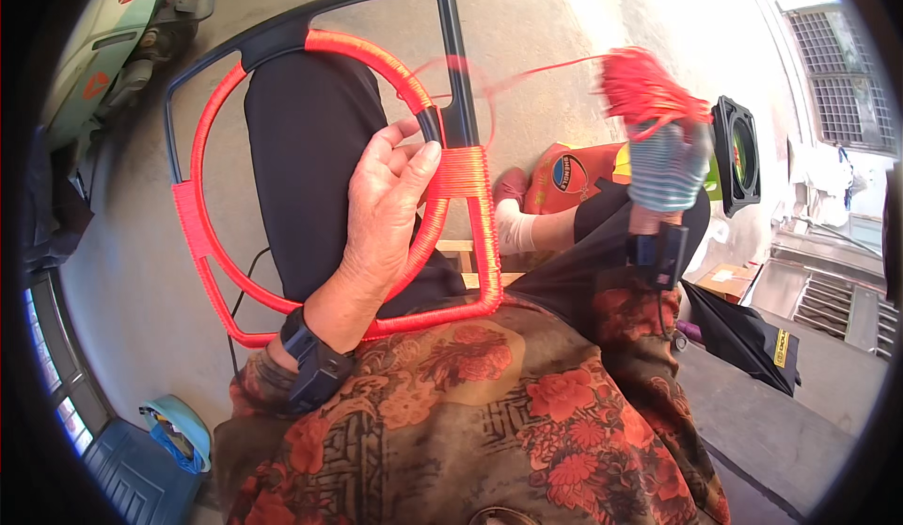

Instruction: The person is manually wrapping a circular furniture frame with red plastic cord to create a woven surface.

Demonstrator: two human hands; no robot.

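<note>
Some red cord point(644, 83) in R hand point(670, 163), L hand point(384, 186) on frame point(461, 111)

Dark-trousered lap point(306, 158) under red-wound frame point(457, 171); pale concrete floor point(141, 276) bearing orange bag point(547, 191), pink shoe point(510, 186).

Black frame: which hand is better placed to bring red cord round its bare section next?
Right, likely: the right hand holds the red cord bundle, its strand stretching toward the frame. The left hand is busy holding the frame.
</note>
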